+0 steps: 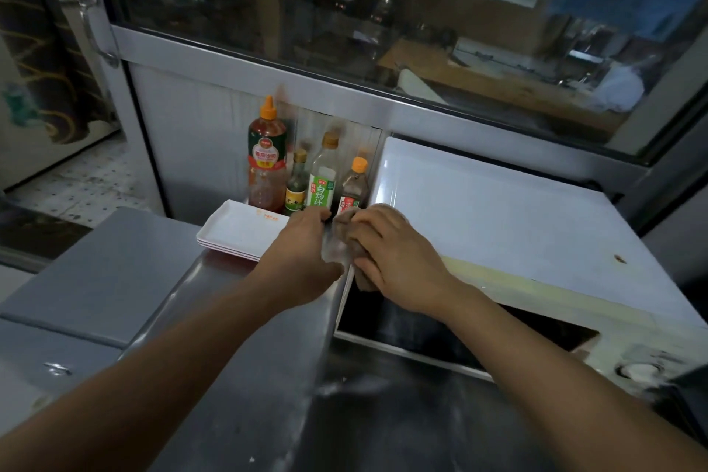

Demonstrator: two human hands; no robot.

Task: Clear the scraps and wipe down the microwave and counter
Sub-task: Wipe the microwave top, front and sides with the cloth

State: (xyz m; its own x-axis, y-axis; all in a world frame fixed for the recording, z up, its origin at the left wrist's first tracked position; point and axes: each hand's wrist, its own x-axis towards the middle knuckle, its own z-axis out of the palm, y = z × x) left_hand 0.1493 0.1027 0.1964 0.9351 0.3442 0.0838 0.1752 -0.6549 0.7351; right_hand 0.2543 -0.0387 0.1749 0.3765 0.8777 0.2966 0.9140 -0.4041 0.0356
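The white microwave (pixel 498 226) stands at the right on the steel counter (pixel 383 425). Its door (pixel 268 337) is swung open toward me and I see it from above. My left hand (pixel 302 245) grips the door's top edge near the hinge. My right hand (pixel 390 253) holds a crumpled grey-brown cloth (pixel 343 234) and presses it on the microwave's top left corner by the hinge. A small brown scrap (pixel 619 258) lies on the microwave's top toward the right. The dark cavity (pixel 421 326) shows below my right forearm.
Several sauce bottles (pixel 322 180) stand against the wall just behind my hands, the tallest a red one (pixel 267 165) with an orange cap. Stacked white trays (pixel 237 234) lie left of them. A glass window (pixel 383 11) runs above. The microwave dial (pixel 638 370) is at the right.
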